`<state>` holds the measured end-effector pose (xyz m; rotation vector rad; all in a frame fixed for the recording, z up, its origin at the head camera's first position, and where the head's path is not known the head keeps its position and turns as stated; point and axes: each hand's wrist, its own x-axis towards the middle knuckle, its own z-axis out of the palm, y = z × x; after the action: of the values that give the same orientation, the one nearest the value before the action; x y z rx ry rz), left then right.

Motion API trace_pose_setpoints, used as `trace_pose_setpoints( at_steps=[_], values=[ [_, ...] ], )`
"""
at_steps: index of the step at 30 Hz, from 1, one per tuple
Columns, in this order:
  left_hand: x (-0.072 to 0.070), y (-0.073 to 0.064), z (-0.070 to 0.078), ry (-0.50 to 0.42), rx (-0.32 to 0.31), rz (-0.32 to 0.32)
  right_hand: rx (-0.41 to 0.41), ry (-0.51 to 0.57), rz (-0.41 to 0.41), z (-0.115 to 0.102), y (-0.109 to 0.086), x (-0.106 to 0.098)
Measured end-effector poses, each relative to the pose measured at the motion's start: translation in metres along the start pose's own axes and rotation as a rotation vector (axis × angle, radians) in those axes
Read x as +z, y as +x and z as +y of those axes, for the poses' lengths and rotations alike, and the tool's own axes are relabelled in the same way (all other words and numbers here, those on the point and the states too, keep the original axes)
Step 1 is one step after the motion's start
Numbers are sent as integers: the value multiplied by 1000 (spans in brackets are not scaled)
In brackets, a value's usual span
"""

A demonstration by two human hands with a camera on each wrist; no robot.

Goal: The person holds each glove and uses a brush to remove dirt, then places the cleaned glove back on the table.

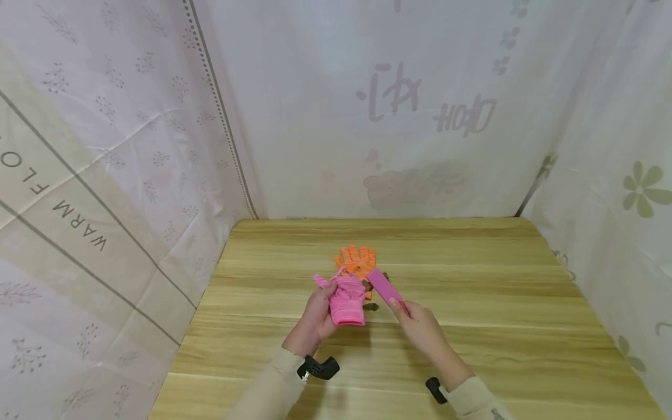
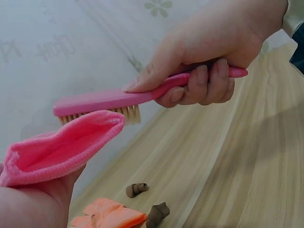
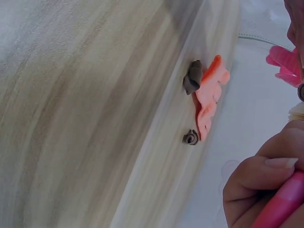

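A pink knitted glove [image 1: 347, 303] is held up above the table by my left hand [image 1: 317, 312], its cuff facing me. The cuff [image 2: 85, 147] gapes in the left wrist view. My right hand [image 1: 422, 329] grips the handle of a pink brush [image 1: 385, 286], thumb along its back. Pale bristles [image 2: 133, 114] point down beside the glove; whether they touch it I cannot tell. In the right wrist view, a dark coiled piece [image 3: 301, 92] shows near the glove's pink fingers [image 3: 283, 59]. Behind the hands, an orange glove [image 1: 359, 258] lies palm up on the table.
Brown twisted lumps [image 2: 137, 190] lie by the orange glove, one of them [image 1: 371, 307] close below the pink glove. The wood-grain table [image 1: 499, 326] is bordered by printed curtains [image 1: 315, 146] at the back and both sides.
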<state>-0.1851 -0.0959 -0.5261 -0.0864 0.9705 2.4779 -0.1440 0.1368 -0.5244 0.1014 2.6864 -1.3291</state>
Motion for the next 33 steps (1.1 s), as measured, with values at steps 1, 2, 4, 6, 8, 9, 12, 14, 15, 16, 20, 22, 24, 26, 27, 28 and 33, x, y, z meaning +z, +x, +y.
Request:
trace_pose_setpoints(
  at_steps=[1, 2, 4, 6, 8, 9, 12, 14, 15, 16, 20, 22, 24, 26, 27, 28, 33],
  values=[
    [0, 0, 0, -1, 0, 1, 1, -2, -1, 1, 0, 1],
    [0, 0, 0, -1, 1, 4, 1, -4, -1, 2, 1, 1],
    [-1, 0, -1, 7, 3, 7, 4, -11, 4, 4, 1, 2],
    [-1, 0, -1, 14, 1, 11, 7, -14, 8, 5, 2, 2],
    [-1, 1, -1, 14, 2, 26, 5, -9, 13, 5, 3, 1],
    [-1, 1, -1, 10, 1, 36, 3, -7, 17, 5, 3, 1],
    [-3, 3, -1, 0, 6, 53, -4, 7, 22, 4, 3, 1],
    [-4, 3, 0, -10, 3, 70, -3, 10, 27, 4, 3, 0],
    [-4, 4, 0, -10, 5, 75, -1, 10, 30, 4, 3, 0],
    [-6, 4, 1, -10, 5, 75, 1, 10, 34, 4, 3, 0],
    [-13, 6, 4, -23, 6, 94, 24, 6, 44, 9, 3, -2],
    [-18, 8, 7, -32, 7, 107, 34, 0, 49, 15, 3, -3],
    [-24, 9, 11, -22, 6, 121, 39, -10, 54, 22, 4, -5],
    [-31, 11, 15, -13, 4, 141, 46, -20, 62, 30, 6, -7],
    [-34, 13, 17, -3, 3, 143, 51, -26, 67, 34, 6, -8],
    [-38, 14, 19, 9, 3, 146, 55, -35, 71, 39, 7, -10],
    [-53, 25, 29, 43, 4, 165, 73, -75, 75, 56, 12, -17]
  ],
)
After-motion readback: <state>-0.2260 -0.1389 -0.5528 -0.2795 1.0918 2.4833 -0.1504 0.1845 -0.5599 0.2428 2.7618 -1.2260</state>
